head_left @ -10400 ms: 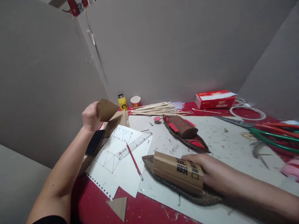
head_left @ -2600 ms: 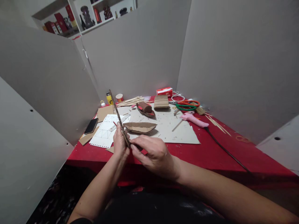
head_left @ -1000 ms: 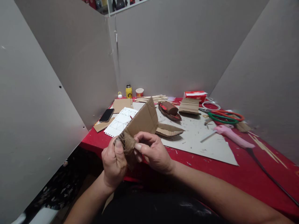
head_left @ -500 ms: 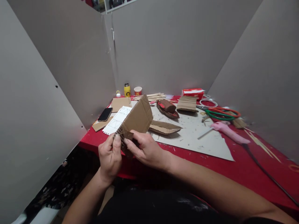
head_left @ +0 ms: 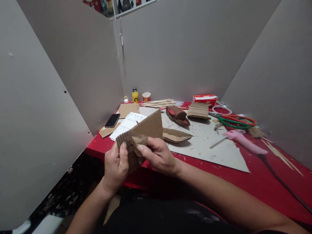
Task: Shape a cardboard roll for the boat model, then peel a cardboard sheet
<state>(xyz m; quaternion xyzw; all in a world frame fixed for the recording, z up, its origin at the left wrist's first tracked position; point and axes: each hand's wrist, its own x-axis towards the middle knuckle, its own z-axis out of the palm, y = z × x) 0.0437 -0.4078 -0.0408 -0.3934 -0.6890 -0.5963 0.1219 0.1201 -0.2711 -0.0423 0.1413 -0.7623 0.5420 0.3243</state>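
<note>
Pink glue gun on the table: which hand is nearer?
Right. The right hand holds the cardboard sheet well left of the glue gun; the left hand grips that sheet farther left.

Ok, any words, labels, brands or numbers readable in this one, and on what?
No text is readable.
Red tissue box: white print, too small.
Yellow bottle: dark mark, blurred.
Red paper cup: pattern, illegible.
Corrugated cardboard piece, held by left hand and right hand: no print on the visible side.
</note>
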